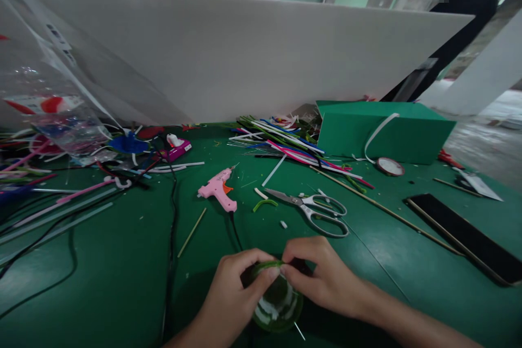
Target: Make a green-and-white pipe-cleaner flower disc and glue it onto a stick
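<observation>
Both hands meet at the rim of a round green-and-white piece [281,312] near the bottom middle; it looks like a small basket or cup wound from fuzzy pipe cleaners. My left hand [238,288] pinches its rim from the left, thumb on top. From the right, my right hand [322,272] pinches the same green rim between thumb and forefinger. A thin white stick end [299,330] pokes out at the lower right of the piece. Just beyond the hands lie grey-handled scissors [312,209], blades partly apart, and a pink glue gun [219,190] on its side.
A heap of coloured pipe cleaners [281,144] lies at the back beside a green box [387,133]. A phone [465,234] rests at right, near a long thin stick [383,209]. Black cable [173,239] and plastic-bagged stems [61,130] occupy the left. A white panel [244,60] stands behind; a person [460,16] is beyond it.
</observation>
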A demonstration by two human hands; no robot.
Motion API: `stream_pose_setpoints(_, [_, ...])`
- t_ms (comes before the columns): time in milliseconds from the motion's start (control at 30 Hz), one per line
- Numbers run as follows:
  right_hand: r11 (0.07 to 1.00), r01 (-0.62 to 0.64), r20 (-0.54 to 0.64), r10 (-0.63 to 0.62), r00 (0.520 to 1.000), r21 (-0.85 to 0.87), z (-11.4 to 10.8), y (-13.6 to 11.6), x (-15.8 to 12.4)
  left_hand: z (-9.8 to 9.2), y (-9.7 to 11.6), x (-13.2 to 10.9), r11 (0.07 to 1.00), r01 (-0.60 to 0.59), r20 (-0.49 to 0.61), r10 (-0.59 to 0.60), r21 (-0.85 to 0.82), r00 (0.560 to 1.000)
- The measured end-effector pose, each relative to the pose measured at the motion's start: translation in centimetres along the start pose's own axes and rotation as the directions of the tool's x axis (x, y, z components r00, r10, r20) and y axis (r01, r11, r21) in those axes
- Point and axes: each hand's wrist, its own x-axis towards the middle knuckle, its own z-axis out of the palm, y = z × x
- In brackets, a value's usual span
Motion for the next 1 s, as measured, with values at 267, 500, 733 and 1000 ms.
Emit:
stream_pose_setpoints(267, [1.0, 0.019, 0.038, -0.019, 0.999, -0.003, -0.33, -0.22, 0.02, -0.1, 0.21, -0.2, 0.998, -0.054, -0.039, 0.055, 0.029, 0.998])
stream_pose_setpoints(500, [0.997, 0.076, 0.058, -0.075, 0.995, -0.018, -0.28, -0.13, -0.13, -0.15, 0.21, -0.45, 0.995, -0.069, -0.063, 0.074, 0.071, 0.995])
stream_pose_setpoints(733, [0.994, 0.1, 0.066, -0.098, 0.993, -0.038, -0.2, 0.05, -0.12, -0.02, 0.2, -0.26, 0.997, -0.058, -0.049, 0.061, 0.051, 0.997])
stream_pose_setpoints(1000, [0.995, 0.086, 0.052, -0.083, 0.995, -0.058, -0.23, -0.07, 0.01, 0.01, 0.28, -0.36, 0.998, -0.053, -0.042, 0.054, 0.029, 0.998])
